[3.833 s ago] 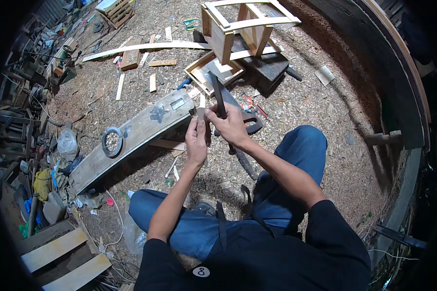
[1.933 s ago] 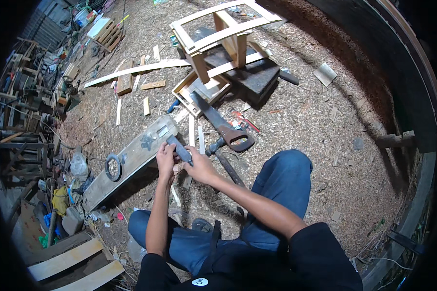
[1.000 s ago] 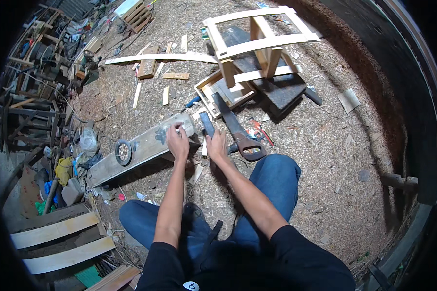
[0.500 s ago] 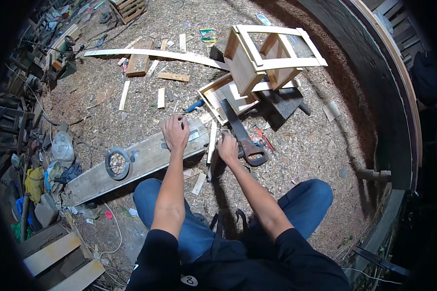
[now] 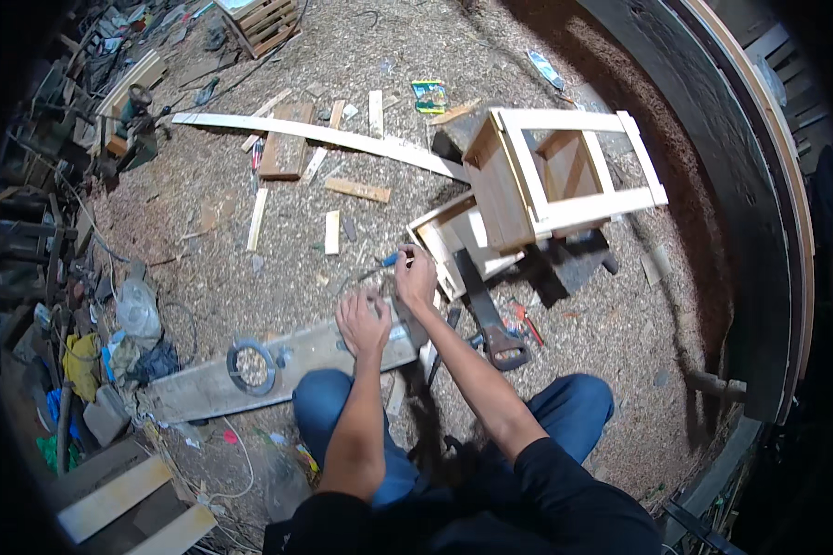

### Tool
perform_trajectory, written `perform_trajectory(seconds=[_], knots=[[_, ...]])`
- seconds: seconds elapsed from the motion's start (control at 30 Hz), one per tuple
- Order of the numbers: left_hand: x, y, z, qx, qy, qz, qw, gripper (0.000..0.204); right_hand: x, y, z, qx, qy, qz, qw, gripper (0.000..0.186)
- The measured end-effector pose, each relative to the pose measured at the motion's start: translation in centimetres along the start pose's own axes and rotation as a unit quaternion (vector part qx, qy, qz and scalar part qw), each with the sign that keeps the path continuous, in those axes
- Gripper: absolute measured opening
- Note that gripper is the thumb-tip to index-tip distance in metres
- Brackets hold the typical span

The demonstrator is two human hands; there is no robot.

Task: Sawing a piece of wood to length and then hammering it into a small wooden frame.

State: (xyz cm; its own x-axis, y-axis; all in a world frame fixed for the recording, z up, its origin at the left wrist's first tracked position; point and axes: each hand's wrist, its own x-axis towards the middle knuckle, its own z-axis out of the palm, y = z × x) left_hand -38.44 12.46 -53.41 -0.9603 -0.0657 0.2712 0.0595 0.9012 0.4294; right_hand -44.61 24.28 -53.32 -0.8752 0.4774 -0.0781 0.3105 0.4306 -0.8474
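Observation:
My left hand (image 5: 366, 319) rests on the top of a weathered plank (image 5: 204, 388), fingers apart and slightly bent, near a grey piece at the plank's right end. Just above and right of it, my right hand (image 5: 416, 276) has its fingers closed on something small that I cannot make out. A blue-handled tool (image 5: 389, 262) lies beside that hand. A handsaw (image 5: 505, 347) lies to the right, its blade reaching toward an open wooden tray (image 5: 449, 224). A grey ring (image 5: 252, 347) sits on the plank.
A light wooden frame (image 5: 565, 176) stands on a dark block (image 5: 569, 268) at upper right. A long pale strip (image 5: 324, 134) and several wood offcuts (image 5: 356, 190) lie on the chip-covered ground. Clutter (image 5: 93, 361) lines the left; a dark wall edge (image 5: 754, 250) curves along the right.
The grey bar held earlier is no longer clearly in my hands. My right hand has moved forward past the left, which has come down onto the plank. The view has shifted.

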Motion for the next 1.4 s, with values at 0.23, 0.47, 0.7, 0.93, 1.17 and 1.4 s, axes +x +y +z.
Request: perform_trajectory(seconds=[0.23, 0.47, 0.7, 0.93, 1.17, 1.4], knots=[[0.9, 0.9, -0.4, -0.008, -0.093, -0.051, 0.994, 0.016, 17.0, -1.5, 7.7, -0.062, 0.036, -0.061, 0.996, 0.016], [1.9, 0.8, -0.5, -0.024, -0.136, -0.088, 0.986, 0.02, 23.8, -2.3, 18.0, -0.115, -0.035, -0.198, 0.973, 0.012], [1.9, 1.0, 0.2, -0.069, -0.108, -0.094, 0.987, 0.022, 24.4, -2.9, 25.9, -0.408, -0.179, -0.349, 0.825, 0.047], [0.7, -0.3, -0.4, -0.039, -0.079, -0.093, 0.992, 0.015, 18.3, -4.7, 20.4, -0.411, -0.205, -0.368, 0.809, 0.024], [0.2, 0.2, 0.2, -0.064, -0.043, -0.056, 0.995, 0.01, 11.9, -1.8, 5.1, 0.103, -0.501, 0.139, 0.848, 0.032], [1.1, -0.4, 2.1, -0.087, 0.013, -0.11, 0.99, 0.019, 0.0, -1.2, -4.0, 0.136, -0.351, 0.029, 0.926, 0.031]])
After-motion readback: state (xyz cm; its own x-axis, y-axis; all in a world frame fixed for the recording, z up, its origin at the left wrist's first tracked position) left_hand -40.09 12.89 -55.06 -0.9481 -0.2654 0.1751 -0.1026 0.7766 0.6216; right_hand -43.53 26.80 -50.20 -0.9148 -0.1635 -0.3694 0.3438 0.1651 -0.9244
